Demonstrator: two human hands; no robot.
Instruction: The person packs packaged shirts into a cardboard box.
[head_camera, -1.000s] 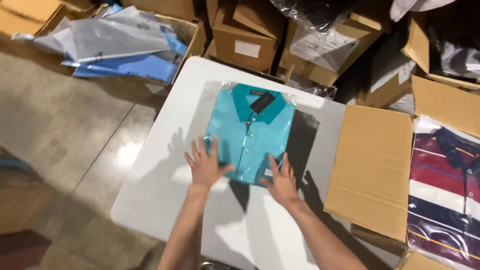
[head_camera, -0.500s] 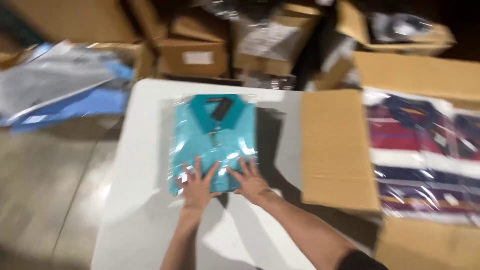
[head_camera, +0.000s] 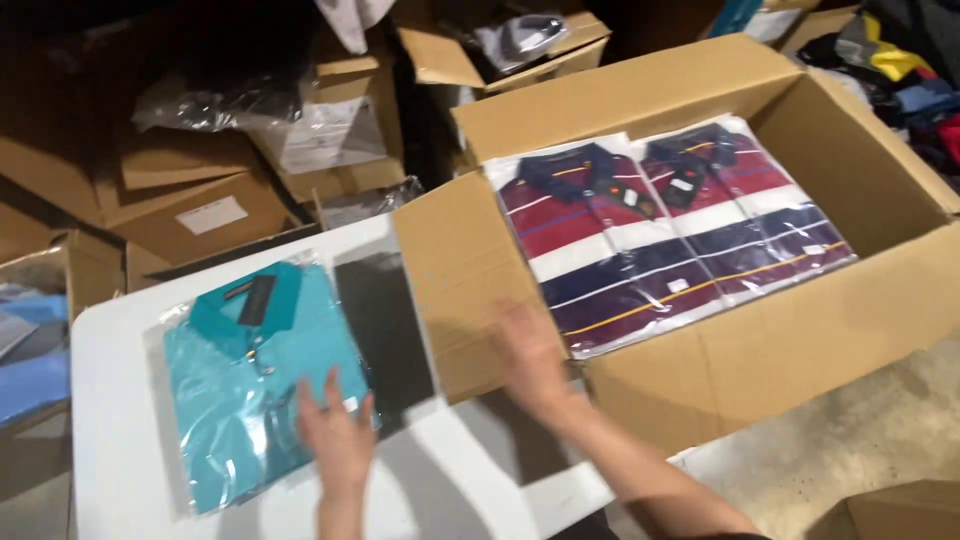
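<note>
Far left: blue stuff in an open box (head_camera: 30, 300), only partly in frame. Next over, white desk (head_camera: 110, 440) with a teal polo shirt (head_camera: 250, 380) lying flat on it, folded, sealed in a clear bag, collar pointing away, dark tag at the neck. Left hand (head_camera: 338, 440) resting flat on the shirt's near right corner, fingers (head_camera: 310, 410) spread apart, not gripping anything. Just right of the shirt, a bare shadowed strip of desk, then the folded-down flap (head_camera: 450, 290) of a big cardboard box (head_camera: 800, 340). Right hand (head_camera: 535, 360) out over that flap near the box's open edge, pretty blurry, fingers look loosely open, holding nothing as far as can be made out. Inside the box, two bagged striped polo shirts (head_camera: 670, 240), side by side, maroon, white and navy. Behind the desk, stacked brown cartons (head_camera: 200, 190) and clear bags.
</note>
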